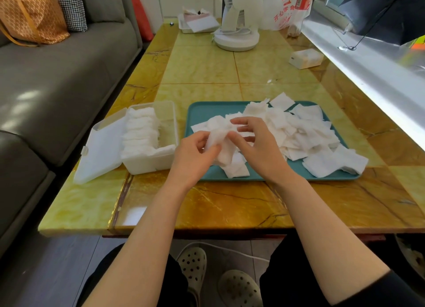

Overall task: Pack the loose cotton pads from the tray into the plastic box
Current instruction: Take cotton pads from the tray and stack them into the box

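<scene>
Nearest, below the tabletop [207, 205] edge, a pair of perforated clogs [193, 267] stands on the floor between dark-clad knees. Both bare forearms reach over the tabletop's near edge to the tray [202, 113], a teal one lying flat at centre. The left hand [192, 156] grips a small bunch of cotton pads [218, 138] above the tray's near left part, its fingers [200, 137] curled round the bunch. The right hand [257, 145] meets the same bunch from the other side, thumb and forefinger pinching its upper edge, the remaining fingers loosely spread. Loose pads [299, 132] lie heaped across the tray's middle and right, several overhanging its rim. Just beside the tray's left edge sits the plastic box [149, 161], its lid [101, 150] hinged open to the left. A row of packed pads [140, 132] fills the box's left half; the right half holds only a few at the near end. Farther back are a small white carton [305, 58], a white fan [236, 30] and a printed plastic bag [282, 10]. A grey sofa [57, 76] runs along the left, bearing an orange handbag [30, 14].
</scene>
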`<state>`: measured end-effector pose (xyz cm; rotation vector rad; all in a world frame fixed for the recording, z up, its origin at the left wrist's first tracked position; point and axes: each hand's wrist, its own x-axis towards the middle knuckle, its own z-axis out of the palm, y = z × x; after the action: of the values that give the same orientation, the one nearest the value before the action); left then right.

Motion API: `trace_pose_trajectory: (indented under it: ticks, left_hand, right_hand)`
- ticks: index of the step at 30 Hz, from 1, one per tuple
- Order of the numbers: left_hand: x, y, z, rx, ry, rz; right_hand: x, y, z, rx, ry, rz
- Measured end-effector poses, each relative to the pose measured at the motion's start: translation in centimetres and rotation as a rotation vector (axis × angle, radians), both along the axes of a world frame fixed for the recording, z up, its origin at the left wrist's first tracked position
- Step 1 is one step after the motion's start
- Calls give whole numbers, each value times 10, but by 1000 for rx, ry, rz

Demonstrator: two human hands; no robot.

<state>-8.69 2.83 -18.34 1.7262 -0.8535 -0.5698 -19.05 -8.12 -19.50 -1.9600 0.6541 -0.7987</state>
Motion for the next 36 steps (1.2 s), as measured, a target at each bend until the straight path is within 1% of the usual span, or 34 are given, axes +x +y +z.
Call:
trace_pose_trajectory:
  ticks: [3, 6, 10, 12, 14, 16, 17, 18, 20, 22, 23, 24, 25, 27, 28, 29, 31, 33, 35, 36]
  left_hand:
    - [3, 4, 0, -22, 4, -70]
    - [6, 9, -1, -33, -3, -122]
    - [12, 19, -2, -27, -27, -124]
    - [14, 25, 0, -27, -90, -64]
    - [17, 33, 3, -74, -189, 61]
    - [26, 42, 7, -129, -328, 202]
    - [33, 47, 8, -123, -397, 256]
    - [39, 51, 8, -82, -461, 290]
    - [50, 58, 4, 64, -576, 314]
    - [58, 63, -1, 227, -661, 299]
    - [59, 64, -3, 290, -698, 290]
    - [59, 64, -5, 332, -727, 288]
    - [60, 65, -5, 357, -741, 296]
    - [59, 67, -5, 373, -747, 311]
    - [59, 67, -4, 375, -751, 310]
    - [59, 68, -3, 381, -753, 308]
    - [59, 68, -3, 390, -761, 305]
    - [59, 69, -2, 389, -752, 302]
    - [60, 69, -2, 383, -733, 305]
    - [60, 68, -2, 384, -728, 310]
  right_hand:
    - [0, 2, 3, 85, 66, 110]
    - [0, 7, 7, 88, 70, 190]
    - [-1, 10, 8, 84, 107, 227]
    - [1, 11, 8, 102, 131, 251]
    - [5, 13, 8, 103, 135, 233]
    - [12, 15, 12, 80, 81, 148]
    - [18, 16, 15, 64, 44, 99]
    - [24, 17, 19, 47, 10, 52]
    - [41, 23, 29, -26, -38, 12]
    - [63, 32, 39, -146, -52, 50]
    - [74, 36, 42, -231, -26, 95]
    - [84, 39, 43, -334, 44, 153]
    - [93, 42, 44, -444, 161, 214]
    - [109, 43, 45, -669, 465, 316]
    - [116, 44, 46, -775, 577, 348]
    - [120, 46, 48, -838, 658, 379]
    - [126, 48, 55, -888, 748, 406]
    - [130, 53, 61, -912, 796, 420]
    - [132, 57, 64, -986, 873, 420]
    - [133, 59, 64, -1058, 902, 421]
